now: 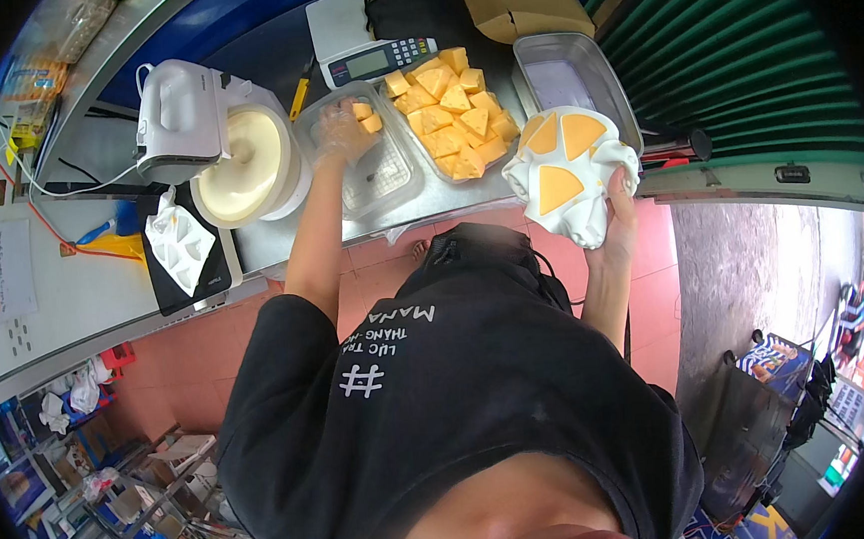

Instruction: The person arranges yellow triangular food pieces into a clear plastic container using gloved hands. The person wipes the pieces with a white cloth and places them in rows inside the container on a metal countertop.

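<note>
My left hand (343,133), in a clear plastic glove, reaches into a clear plastic container (388,179) beside a few small yellow wedges (367,118); whether its fingers hold one is unclear. My right hand (619,200) grips a white flexible mold (585,217) with yellow wedge-shaped pieces (560,188) in its cavities. The mold is raised at the counter's front edge. Between my hands, a second container is heaped with yellow cheese-like wedges (436,119), several showing round holes. A white mold with wedge cavities (179,246) lies on a black flat scale at the left.
A white stand mixer (177,122) with a bowl of pale cream (244,166) stands left. Behind are a yellow utility knife (301,97), a digital scale (369,63) and a cardboard box (526,0). A metal tray (614,80) stands right, near a green pleated shutter (733,61).
</note>
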Motion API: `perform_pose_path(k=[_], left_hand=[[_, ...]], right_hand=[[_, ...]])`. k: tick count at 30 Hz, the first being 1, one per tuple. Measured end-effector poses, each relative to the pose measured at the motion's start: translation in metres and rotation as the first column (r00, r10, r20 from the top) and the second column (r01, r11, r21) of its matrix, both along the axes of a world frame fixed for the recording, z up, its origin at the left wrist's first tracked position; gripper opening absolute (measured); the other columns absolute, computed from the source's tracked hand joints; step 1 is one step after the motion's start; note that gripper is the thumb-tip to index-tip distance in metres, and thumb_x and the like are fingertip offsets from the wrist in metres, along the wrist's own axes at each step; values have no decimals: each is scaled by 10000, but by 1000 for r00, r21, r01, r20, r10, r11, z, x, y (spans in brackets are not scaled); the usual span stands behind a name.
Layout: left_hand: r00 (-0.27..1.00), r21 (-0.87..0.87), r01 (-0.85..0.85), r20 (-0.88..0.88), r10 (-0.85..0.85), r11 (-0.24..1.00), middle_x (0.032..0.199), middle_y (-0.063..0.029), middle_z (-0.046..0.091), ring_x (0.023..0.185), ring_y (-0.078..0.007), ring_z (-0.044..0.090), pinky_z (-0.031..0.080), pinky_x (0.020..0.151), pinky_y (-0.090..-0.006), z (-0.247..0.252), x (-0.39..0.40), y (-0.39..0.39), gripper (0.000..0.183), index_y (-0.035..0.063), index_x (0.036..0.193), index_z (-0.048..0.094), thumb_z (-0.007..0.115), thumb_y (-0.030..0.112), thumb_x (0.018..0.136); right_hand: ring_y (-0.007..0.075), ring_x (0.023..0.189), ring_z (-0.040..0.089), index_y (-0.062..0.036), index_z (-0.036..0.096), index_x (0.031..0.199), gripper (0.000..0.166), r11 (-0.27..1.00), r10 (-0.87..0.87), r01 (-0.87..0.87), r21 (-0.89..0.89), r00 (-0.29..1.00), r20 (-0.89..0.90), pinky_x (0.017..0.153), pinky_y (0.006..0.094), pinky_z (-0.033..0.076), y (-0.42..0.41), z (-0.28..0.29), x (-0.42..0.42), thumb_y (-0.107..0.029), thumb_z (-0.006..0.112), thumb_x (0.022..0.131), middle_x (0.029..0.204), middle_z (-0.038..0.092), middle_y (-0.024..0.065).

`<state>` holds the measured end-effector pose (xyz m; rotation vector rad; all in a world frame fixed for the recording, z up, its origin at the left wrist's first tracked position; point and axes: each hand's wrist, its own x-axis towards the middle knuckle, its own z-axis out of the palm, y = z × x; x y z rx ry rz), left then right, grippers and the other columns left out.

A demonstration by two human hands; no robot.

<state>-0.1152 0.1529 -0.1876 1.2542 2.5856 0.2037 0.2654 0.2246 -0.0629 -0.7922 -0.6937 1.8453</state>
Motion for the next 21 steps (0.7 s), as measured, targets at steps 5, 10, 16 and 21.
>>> perform_pose_path(k=[5, 10, 16, 21], left_hand=[[998, 146, 33, 53, -41, 989, 1371, -211, 421, 1306, -385, 369, 322, 1078, -446, -10, -3, -4, 905, 82, 1379, 375, 780, 422, 644], [976, 41, 21, 217, -29, 999, 1278, -209, 533, 1219, -342, 490, 386, 1033, -388, -8, -24, -1, 837, 75, 1318, 469, 780, 445, 634], [969, -154, 135, 229, -98, 979, 1228, -193, 580, 1171, -334, 532, 426, 987, -403, 28, 7, -3, 724, 80, 1257, 535, 754, 422, 657], [995, 94, 97, -13, -97, 991, 1158, -184, 622, 1095, -310, 590, 452, 952, -396, 2, 23, -19, 680, 51, 1203, 567, 753, 390, 644]], right_hand=[[215, 1088, 592, 27, 475, 1259, 396, 1000, 0, 0, -10, 1000, -4, 902, 354, 503, 3, -1, -4, -219, 545, 956, 1209, 574, 124], [216, 1095, 588, 26, 474, 1262, 400, 1000, 21, -21, -15, 1000, -2, 909, 355, 498, 5, -1, -7, -218, 550, 954, 1217, 571, 126], [219, 1105, 582, 23, 471, 1266, 401, 1000, 1, -1, -21, 1000, -4, 920, 356, 492, 6, -3, -5, -218, 548, 955, 1221, 568, 123], [224, 1112, 576, 18, 470, 1267, 402, 1000, 17, -17, -23, 1000, -5, 926, 360, 488, 10, 0, -8, -222, 549, 954, 1229, 562, 123]])
